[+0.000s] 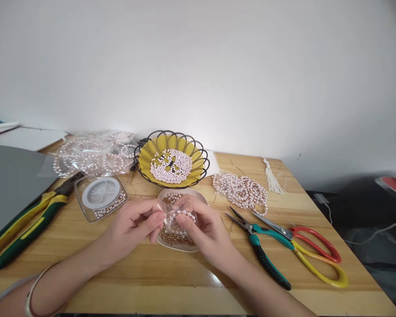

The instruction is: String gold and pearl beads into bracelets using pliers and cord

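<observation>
Between my two hands is a small clear plastic bag (174, 223) with pearl-like beads in it. My left hand (137, 222) pinches one side of the bag between thumb and fingers. On the other side, my right hand (203, 224) grips it, thumb pressed over the beads. Both hands are above a pale dish (203, 196) of small gold-brown beads (176, 239), hiding part of it. Just behind stands a yellow woven basket (147, 152) with a black looped wire rim, and many pale pink beads (171, 169) lie inside.
On the left are green-and-yellow pliers (36, 224), a clear square box (82, 207) with a spool, and bagged bead strands (92, 152). To the right lie bead strands (242, 191), a white tassel (272, 176), needle-nose pliers (255, 242) and red-and-yellow scissors (303, 242). A wall rises behind.
</observation>
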### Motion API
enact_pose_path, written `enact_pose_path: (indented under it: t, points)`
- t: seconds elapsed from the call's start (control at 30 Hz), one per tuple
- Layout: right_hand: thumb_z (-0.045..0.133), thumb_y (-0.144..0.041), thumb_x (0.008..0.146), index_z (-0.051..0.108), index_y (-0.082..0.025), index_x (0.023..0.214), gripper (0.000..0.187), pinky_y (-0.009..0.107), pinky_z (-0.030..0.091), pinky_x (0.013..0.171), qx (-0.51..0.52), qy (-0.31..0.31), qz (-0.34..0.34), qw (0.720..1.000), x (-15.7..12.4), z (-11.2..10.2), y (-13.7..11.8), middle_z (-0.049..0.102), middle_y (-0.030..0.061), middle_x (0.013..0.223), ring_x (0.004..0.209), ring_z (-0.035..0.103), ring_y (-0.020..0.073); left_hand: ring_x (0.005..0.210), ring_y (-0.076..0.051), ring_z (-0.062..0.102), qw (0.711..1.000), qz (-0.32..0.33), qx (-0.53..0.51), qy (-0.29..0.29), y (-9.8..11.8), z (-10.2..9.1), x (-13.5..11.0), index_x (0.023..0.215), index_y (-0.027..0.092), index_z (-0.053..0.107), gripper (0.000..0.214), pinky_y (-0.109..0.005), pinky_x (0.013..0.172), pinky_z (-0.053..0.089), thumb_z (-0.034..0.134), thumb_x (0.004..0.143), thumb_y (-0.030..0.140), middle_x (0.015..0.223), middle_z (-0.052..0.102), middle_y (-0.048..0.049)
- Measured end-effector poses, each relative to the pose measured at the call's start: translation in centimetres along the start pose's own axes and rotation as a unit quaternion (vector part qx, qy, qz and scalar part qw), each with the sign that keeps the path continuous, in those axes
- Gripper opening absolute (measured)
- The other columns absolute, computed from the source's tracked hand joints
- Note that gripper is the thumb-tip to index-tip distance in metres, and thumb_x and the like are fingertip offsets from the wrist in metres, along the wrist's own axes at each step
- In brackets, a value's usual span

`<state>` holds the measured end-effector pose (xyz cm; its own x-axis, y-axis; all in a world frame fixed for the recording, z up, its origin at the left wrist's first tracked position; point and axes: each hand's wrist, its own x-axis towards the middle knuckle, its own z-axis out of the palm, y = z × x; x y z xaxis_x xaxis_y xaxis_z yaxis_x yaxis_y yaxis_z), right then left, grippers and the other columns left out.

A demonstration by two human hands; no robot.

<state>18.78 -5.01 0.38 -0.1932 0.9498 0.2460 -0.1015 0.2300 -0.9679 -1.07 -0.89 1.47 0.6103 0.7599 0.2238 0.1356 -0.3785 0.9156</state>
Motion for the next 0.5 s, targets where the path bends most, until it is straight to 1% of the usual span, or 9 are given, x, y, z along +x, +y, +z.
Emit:
enact_pose_path:
  t: [0.17,0.3,0.37,0.5]
  points:
    - [0.064,-0.03,0.098,0.056,-0.021,0.077,0.025,0.027,0.049,0.073,0.087,-0.033,0.05,0.994,0.1,-0.3,-0.4,0.062,0.001,0.085,0.078,0.058,0.0143,0.043,-0.008,0.046,0.993,-0.049,-0.103,-0.039,-0.3,-0.4,-0.1,0.069,0.018,0.055,0.038,-0.016,0.044,0.037,0.051,0.103,0.036,0.049,0.057,0.004]
    - [0.065,-0.031,0.099,0.059,-0.02,0.077,0.025,0.024,0.05,0.069,0.126,-0.052,0.087,0.987,0.1,-0.6,-0.9,0.062,0.0008,0.084,0.073,0.059,0.0121,0.04,-0.007,0.043,0.981,-0.106,-0.146,-0.073,-0.7,-0.8,-0.3,0.068,0.018,0.055,0.038,-0.016,0.043,0.033,0.056,0.1,0.04,0.045,0.058,0.0042]
    - [0.066,-0.034,0.098,0.06,-0.02,0.078,0.025,0.023,0.05,0.068,0.134,-0.038,0.082,0.987,0.2,-0.7,-1.0,0.063,0.0007,0.083,0.072,0.059,0.0117,0.039,-0.007,0.042,0.977,-0.12,-0.161,-0.076,-0.9,-1.0,-0.4,0.068,0.018,0.055,0.039,-0.015,0.042,0.032,0.057,0.099,0.041,0.045,0.058,0.0042]
    - [0.068,-0.039,0.096,0.06,-0.02,0.077,0.028,0.023,0.048,0.064,0.149,0.007,0.064,0.987,0.4,-0.8,-0.6,0.063,-0.0004,0.08,0.07,0.059,0.0115,0.041,-0.007,0.044,0.976,-0.128,-0.166,-0.053,-1.1,-1.2,-0.6,0.069,0.018,0.058,0.04,-0.016,0.042,0.033,0.059,0.099,0.045,0.047,0.059,0.0037]
